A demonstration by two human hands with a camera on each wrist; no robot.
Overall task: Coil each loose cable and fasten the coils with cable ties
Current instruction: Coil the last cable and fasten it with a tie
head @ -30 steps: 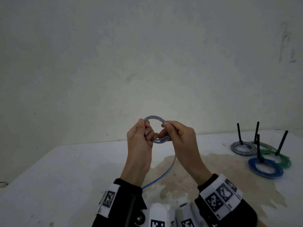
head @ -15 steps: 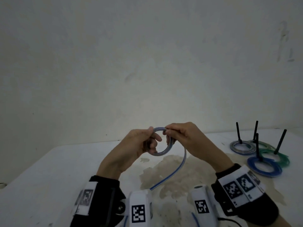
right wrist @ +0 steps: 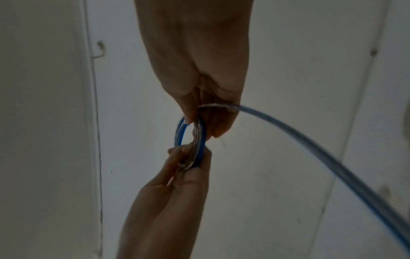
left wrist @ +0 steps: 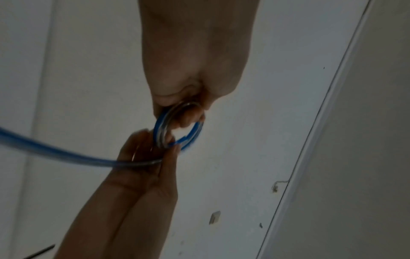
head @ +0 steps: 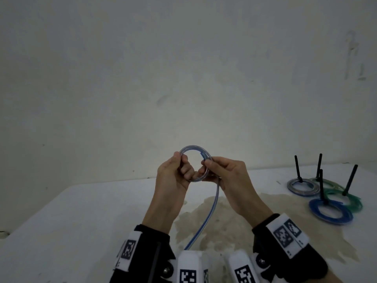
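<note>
A clear cable with a blue stripe is wound into a small coil that I hold up above the white table. My left hand grips the coil's left side, fingers curled through the ring. My right hand pinches the right side, where the loose tail leaves the coil. The tail hangs down toward my body and passes out of sight between my wrists. In the right wrist view the tail sweeps off to the right.
At the right of the table lie finished coils, each with a black cable tie standing up: a clear-blue one, green ones and a blue one. A brownish stain covers the table's middle. A bare wall stands behind.
Both hands rose again after dipping lower half a second ago, and the coil is turned to face me. The loose tail looks shorter than before.
</note>
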